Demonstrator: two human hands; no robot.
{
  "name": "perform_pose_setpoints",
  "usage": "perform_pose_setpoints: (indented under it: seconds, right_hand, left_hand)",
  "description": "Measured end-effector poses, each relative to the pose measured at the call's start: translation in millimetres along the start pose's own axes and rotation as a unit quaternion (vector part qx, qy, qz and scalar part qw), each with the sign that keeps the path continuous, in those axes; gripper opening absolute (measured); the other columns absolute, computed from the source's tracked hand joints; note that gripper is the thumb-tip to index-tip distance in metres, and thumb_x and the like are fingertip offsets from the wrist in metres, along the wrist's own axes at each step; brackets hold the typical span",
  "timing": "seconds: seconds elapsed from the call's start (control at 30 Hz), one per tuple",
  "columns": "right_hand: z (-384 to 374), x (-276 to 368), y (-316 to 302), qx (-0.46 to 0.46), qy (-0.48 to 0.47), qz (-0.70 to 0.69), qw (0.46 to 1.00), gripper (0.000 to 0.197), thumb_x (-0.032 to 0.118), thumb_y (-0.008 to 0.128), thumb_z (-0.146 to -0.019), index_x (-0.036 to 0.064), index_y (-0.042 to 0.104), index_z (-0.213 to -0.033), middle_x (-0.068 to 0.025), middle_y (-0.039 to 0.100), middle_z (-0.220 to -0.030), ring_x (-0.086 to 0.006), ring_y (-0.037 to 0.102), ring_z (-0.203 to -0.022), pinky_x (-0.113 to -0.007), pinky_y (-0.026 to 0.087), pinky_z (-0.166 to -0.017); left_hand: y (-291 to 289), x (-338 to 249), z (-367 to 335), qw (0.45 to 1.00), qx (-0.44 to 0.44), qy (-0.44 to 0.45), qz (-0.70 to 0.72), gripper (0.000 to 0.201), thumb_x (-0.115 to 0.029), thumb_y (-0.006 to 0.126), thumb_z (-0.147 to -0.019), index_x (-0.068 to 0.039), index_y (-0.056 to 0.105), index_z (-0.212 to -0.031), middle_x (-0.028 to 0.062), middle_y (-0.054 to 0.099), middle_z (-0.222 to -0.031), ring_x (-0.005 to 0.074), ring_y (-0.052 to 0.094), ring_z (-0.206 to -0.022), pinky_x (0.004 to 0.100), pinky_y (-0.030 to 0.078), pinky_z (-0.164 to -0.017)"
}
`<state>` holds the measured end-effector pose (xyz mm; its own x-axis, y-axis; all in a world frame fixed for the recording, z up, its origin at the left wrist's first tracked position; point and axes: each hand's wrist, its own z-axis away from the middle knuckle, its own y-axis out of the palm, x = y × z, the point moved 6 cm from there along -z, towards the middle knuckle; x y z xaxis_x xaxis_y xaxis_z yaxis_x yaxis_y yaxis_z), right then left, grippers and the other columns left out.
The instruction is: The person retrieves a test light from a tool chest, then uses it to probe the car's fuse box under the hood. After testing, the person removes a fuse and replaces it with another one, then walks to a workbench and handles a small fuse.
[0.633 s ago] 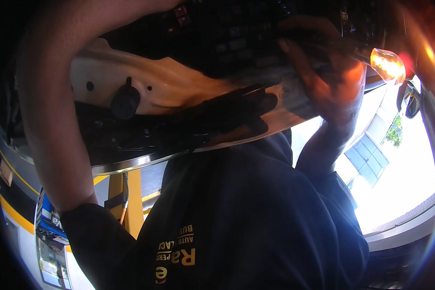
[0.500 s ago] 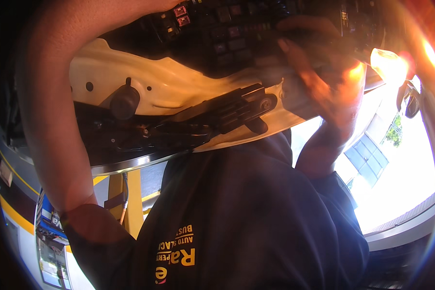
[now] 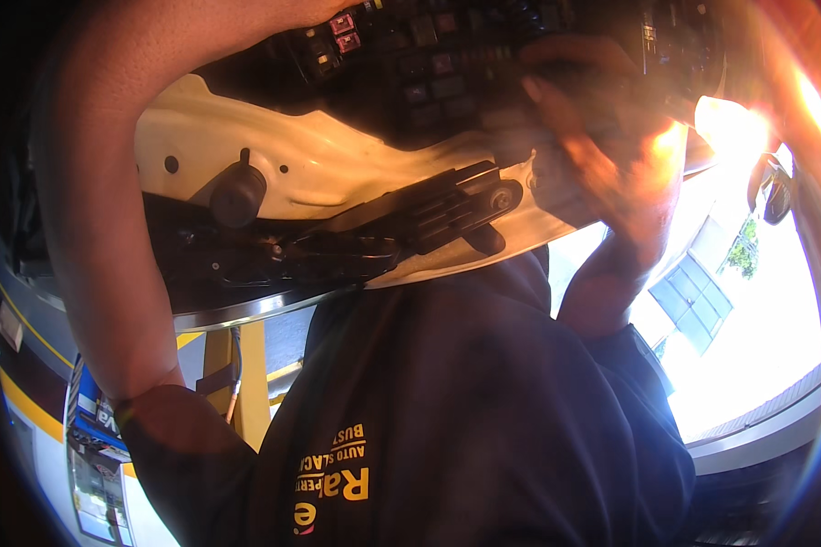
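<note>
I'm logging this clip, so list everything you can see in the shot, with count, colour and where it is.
Fuse box: one, black with small pink and dark blocks, top centre.
Body panel: one, white, across the upper middle.
Round knob: one, black, on the panel's left part.
Ribbed bracket: one, black, along the panel's lower edge.
Lift post: one, yellow, lower left.
Building window: one, blue-tinted, right.
Shirt: one, dark with yellow print, lower centre.
Left forearm: one, reaching up at left; hand out of frame.
Right hand: one, blurred, at the fuse box.
</note>
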<state>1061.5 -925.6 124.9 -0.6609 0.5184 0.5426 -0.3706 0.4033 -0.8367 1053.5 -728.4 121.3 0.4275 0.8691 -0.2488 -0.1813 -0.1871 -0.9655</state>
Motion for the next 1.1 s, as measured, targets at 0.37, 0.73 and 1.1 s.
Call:
perform_pose_setpoints:
  seconds: [0.37,0.73,1.1]
  right_hand:
    - [7,-1,3,0.012,0.022,0.008,1.0,0.02,-0.004,0.08,-0.09,-0.0001,0.076,-0.108,-0.0085,0.079,-0.109,-0.0216,0.08,-0.097,-0.029,0.062,-0.084]
    - [1,5,3,0.003,-0.003,0.011,1.0,0.017,-0.005,0.08,-0.089,-0.0013,0.077,-0.106,-0.0085,0.079,-0.11,-0.0221,0.08,-0.093,-0.029,0.063,-0.081]
    - [-4,10,3,0.042,0.054,0.048,0.997,0.015,-0.003,0.08,-0.089,0.0003,0.079,-0.104,-0.0086,0.079,-0.106,-0.0192,0.079,-0.09,-0.03,0.061,-0.081]
  left_hand:
    - [2,2,2,1.0,0.013,0.008,-0.001,0.017,-0.015,0.074,-0.094,-0.002,0.069,-0.103,0.0137,0.073,-0.096,0.0328,0.074,-0.093,0.0454,0.059,-0.082]
    - [2,-1,4,1.0,0.017,-0.003,0.005,0.018,-0.016,0.074,-0.094,-0.002,0.069,-0.104,0.0132,0.073,-0.094,0.0322,0.074,-0.091,0.0449,0.06,-0.079]
    - [-8,-1,2,0.999,0.053,-0.001,-0.01,0.017,-0.014,0.075,-0.093,-0.002,0.07,-0.105,0.0137,0.074,-0.094,0.0315,0.075,-0.09,0.0441,0.06,-0.078]
